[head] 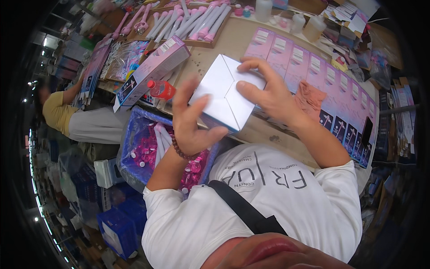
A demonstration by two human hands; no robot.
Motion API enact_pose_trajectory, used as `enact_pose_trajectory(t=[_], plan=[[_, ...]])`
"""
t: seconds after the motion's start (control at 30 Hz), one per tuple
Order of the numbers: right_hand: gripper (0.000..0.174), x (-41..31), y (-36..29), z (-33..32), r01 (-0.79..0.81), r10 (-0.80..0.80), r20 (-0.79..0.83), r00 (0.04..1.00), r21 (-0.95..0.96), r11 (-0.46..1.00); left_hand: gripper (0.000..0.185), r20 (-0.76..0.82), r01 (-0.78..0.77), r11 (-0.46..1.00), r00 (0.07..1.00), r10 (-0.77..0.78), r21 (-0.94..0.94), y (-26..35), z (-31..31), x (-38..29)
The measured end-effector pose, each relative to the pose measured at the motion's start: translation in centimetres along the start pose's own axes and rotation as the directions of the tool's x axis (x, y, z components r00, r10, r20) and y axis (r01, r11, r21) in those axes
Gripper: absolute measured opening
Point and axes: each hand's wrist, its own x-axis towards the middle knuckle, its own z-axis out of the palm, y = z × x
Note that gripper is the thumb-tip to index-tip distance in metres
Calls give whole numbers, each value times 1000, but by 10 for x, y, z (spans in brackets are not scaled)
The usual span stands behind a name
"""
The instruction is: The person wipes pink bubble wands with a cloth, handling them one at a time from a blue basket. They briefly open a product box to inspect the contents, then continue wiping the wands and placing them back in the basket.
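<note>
A cardboard box [225,95] stands before me with its white, folded end flaps facing up; part of a blue printed side shows below. My right hand [268,89] lies at its right side, thumb and forefinger on the white end and the other fingers mostly hidden. My left hand [195,117], blurred and wearing a beaded bracelet, is over the box's left edge with fingers spread; whether it touches the box is unclear. Left of it, a pink and purple printed box [151,72] leans beside a red-labelled bottle [162,90].
Several flat printed boxes [295,64] lie in a row, with a salmon cloth [309,99] on them. A tray [215,41] holds pink and white wands. A blue bin [129,141] with pink parts stands below the table. Another person [60,107] is at left.
</note>
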Motion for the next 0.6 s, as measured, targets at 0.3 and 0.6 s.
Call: enact_pose_trajectory(t=[0.3,0.6], plan=[[42,28,25,-27,-135,158,-112,981,186,973,138,89,480,852,858,-506,212,-49,55,-119],[49,38,96,-26,-353,433,-166,886,365,861,110,-141,607,764,794,-591,219,-103,67,-134]])
